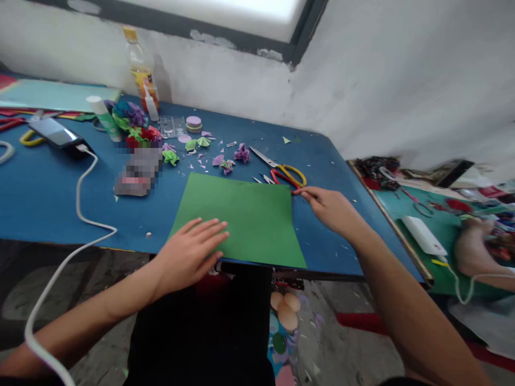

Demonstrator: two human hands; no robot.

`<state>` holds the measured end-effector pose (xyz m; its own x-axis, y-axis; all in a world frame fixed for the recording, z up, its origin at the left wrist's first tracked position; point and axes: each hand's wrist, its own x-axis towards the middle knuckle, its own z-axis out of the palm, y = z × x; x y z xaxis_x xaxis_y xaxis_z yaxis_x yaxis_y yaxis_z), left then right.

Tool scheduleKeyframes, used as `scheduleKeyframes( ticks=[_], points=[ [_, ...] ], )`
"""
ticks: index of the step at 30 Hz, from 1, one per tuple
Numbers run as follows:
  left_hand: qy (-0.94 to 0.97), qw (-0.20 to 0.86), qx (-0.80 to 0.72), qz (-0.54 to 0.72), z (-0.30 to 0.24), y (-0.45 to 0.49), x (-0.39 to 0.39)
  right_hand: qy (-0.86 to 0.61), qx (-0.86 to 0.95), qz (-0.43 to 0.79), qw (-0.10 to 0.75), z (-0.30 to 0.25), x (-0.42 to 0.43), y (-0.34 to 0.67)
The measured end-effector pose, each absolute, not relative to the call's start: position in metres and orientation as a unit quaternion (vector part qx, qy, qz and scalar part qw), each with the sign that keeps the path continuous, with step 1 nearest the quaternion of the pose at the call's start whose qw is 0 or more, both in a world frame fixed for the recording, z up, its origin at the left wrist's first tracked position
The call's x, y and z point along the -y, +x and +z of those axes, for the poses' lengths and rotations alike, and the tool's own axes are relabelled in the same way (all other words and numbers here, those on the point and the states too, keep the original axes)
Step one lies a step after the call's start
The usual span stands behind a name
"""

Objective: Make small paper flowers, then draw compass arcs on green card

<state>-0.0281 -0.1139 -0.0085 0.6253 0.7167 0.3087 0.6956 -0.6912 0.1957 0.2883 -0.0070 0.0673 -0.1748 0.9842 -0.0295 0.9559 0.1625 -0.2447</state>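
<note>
A sheet of green paper lies on the blue table in front of me. My left hand rests flat on its lower left part, fingers spread. At the sheet's upper right corner my right hand pinches one handle of red-handled pliers. Their metal tips point left, just behind the paper's far edge; the sheet hides part of them. Scissors with yellow handles lie directly behind, blades pointing away to the left. Crumpled purple paper and paper scraps are scattered farther back.
A white cable runs from a phone across the table's left side. A glue stick, a bottle and paper flowers stand behind. Another person's arm rests on the green table at right, beside a white power bank.
</note>
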Motion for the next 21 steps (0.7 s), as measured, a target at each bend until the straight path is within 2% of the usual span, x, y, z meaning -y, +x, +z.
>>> scheduleKeyframes(
  ticks=[3, 6, 9, 14, 21],
  points=[
    [0.844, 0.009, -0.505, 0.182, -0.003, -0.049, 0.097, -0.687, 0.649, 0.292, 0.147, 0.047, 0.013, 0.316],
    [0.785, 0.002, -0.608, 0.117, -0.004, -0.062, 0.076, -0.695, 0.593, 0.374, 0.16, 0.032, 0.01, 0.323],
    [0.764, 0.017, -0.642, 0.061, -0.009, -0.065, 0.064, -0.685, 0.567, 0.428, 0.159, 0.026, 0.002, 0.316],
    [0.768, 0.013, -0.638, 0.048, -0.016, -0.068, 0.065, -0.669, 0.549, 0.466, 0.183, 0.024, -0.01, 0.301],
    [0.754, 0.004, -0.651, 0.085, -0.015, -0.081, 0.065, -0.673, 0.561, 0.424, 0.231, 0.012, -0.012, 0.271]
  ],
)
